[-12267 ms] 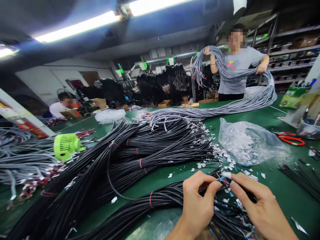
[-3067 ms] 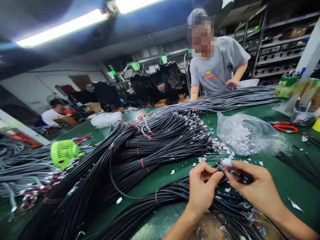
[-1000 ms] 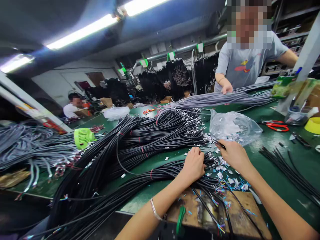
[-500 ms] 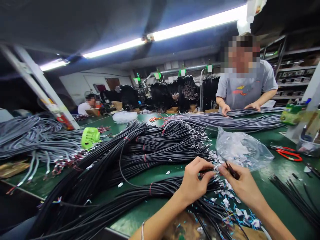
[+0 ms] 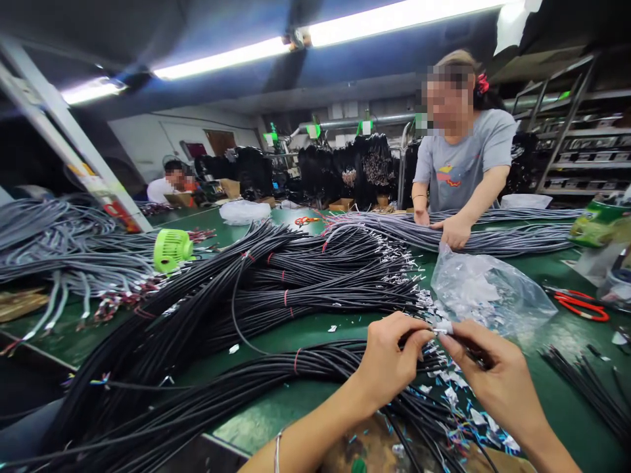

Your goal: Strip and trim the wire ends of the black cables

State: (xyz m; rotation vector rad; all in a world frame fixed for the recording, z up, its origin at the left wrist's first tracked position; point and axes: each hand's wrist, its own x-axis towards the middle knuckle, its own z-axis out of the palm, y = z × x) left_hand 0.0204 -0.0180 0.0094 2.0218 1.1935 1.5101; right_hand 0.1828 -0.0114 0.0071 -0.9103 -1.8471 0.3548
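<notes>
since half a second ago the two hands have stayed together over the near cable ends, while the co-worker across the worktop has leaned in and now presses one hand on the grey cables. in the head view, the left hand (image 5: 389, 361) has its fingers curled narrow, thumb and forefinger pinched on a small white tag (image 5: 442, 326) at the tip of a thin black cable (image 5: 315, 358); the right hand (image 5: 497, 378) meets it from the other side, its forefinger and thumb closed on the same white tag, with a dark thin piece held under its fingers that is too small to tell apart. the tag sits between the two hands, just above the green worktop (image 5: 305, 328), at the near edge of a long bundle of black cables bound with red bands. a second, larger heap of black cables (image 5: 276, 282) fans out behind it, its stripped metal ends pointing towards a crumpled clear plastic bag (image 5: 493, 292) holding white scraps. loose white and blue scraps (image 5: 458, 394) lie scattered under and beside the right hand. further right lies a pair of red-handled scissors (image 5: 582, 305), and thin black cables run off the right edge. on the left stand a small lime-green fan (image 5: 171, 248) and piles of grey cables. across the worktop the co-worker's hand (image 5: 453, 231) rests on a long grey cable bundle (image 5: 517, 236); another person sits far back on the left.
</notes>
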